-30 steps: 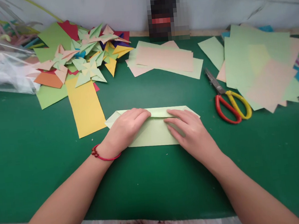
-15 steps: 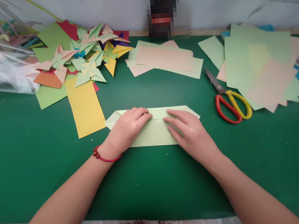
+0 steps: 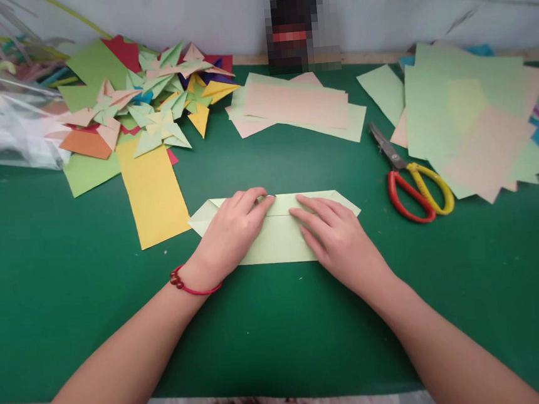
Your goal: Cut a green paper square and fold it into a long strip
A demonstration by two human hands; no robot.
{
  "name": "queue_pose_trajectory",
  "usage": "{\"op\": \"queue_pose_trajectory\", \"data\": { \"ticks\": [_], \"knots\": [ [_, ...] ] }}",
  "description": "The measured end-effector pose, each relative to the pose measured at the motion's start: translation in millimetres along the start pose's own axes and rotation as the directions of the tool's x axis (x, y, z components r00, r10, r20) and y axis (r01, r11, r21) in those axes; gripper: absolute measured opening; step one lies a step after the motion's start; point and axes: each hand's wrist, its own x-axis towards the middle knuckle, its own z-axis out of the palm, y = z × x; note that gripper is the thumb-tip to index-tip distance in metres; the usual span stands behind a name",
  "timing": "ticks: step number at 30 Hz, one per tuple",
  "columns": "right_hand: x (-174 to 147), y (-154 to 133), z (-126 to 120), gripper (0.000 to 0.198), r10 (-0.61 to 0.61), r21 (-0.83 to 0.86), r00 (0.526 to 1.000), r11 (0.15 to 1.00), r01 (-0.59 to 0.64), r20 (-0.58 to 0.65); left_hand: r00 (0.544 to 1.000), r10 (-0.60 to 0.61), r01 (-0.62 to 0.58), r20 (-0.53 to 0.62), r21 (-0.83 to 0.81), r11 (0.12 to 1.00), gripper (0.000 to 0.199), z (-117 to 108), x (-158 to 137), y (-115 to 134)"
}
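Observation:
A pale green sheet of paper (image 3: 277, 242) lies flat on the table, its long top edge folded down into a band and its ends angled to points. My left hand (image 3: 239, 226), with a red beaded cord at the wrist, bends over the left half. Its fingers are drawn together, index finger and thumb close at the top fold. On the right half rests my right hand (image 3: 332, 225), fingers spread and lying on the folded band. The palms hide parts of the sheet beneath them.
Scissors (image 3: 406, 174) lie to the right, beside a pile of coloured paper (image 3: 468, 103). Pink and green strips (image 3: 296, 105) are behind the sheet. At left are a yellow paper rectangle (image 3: 155, 193), folded paper pieces (image 3: 161, 126) and a clear plastic bag (image 3: 5, 121).
Both hands have shifted slightly along the fold; the right fingertips have slid a little left and up. The sheet stays in place.

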Motion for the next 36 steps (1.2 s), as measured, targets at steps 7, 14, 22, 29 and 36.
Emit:
{"op": "queue_pose_trajectory", "data": {
  "ticks": [7, 14, 22, 29, 36],
  "knots": [
    [-1.6, 1.4, -2.0, 0.035, -0.002, 0.040, 1.000, 0.999, 0.002, 0.001, 0.997, 0.080, -0.080, -0.006, -0.067, 0.995, 0.025, -7.2, -0.6, -7.1],
    [-2.0, 3.9, -4.1, 0.041, 0.001, 0.094, 1.000, 0.996, -0.002, 0.011, 0.979, 0.200, -0.198, 0.026, -0.072, 0.978, 0.028, -16.3, -0.5, -11.3],
    [-1.5, 2.0, -3.8, 0.032, 0.011, 0.116, 0.999, 0.993, -0.007, -0.030, 0.979, 0.205, -0.203, 0.015, -0.088, 0.975, 0.027, -16.6, 0.0, -9.3],
    [-3.4, 1.6, -5.8, 0.031, 0.009, 0.145, 0.997, 0.989, 0.001, -0.071, 0.989, 0.125, -0.135, -0.076, -0.152, 0.979, 0.025, -9.5, -2.3, -8.4],
    [-0.9, 3.0, -6.2, 0.027, 0.029, 0.137, 0.996, 0.990, -0.018, -0.079, 0.987, 0.159, -0.162, -0.033, -0.173, 0.971, 0.023, -12.4, -1.7, -5.4]
  ]
}}
